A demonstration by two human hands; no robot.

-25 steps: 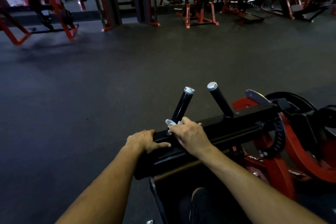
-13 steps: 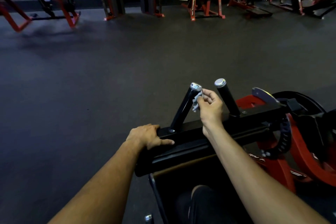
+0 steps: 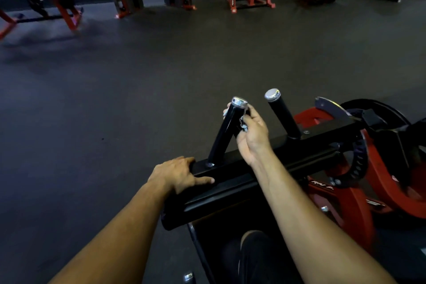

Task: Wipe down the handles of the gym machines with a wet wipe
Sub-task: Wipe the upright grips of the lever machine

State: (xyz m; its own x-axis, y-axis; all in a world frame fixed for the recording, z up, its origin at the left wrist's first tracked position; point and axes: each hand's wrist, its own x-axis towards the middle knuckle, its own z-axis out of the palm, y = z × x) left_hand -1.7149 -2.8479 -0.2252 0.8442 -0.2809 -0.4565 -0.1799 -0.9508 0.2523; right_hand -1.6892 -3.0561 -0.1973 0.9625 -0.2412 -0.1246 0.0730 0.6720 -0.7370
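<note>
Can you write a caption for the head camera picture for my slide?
Right hand wipes the left handle with a wet wipe.

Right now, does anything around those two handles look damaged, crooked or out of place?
Nothing stands out. The right hand grips the wet wipe against the left handle; the right handle is bare. They splay apart like a matched pair. The left hand rests on the black bar.
</note>
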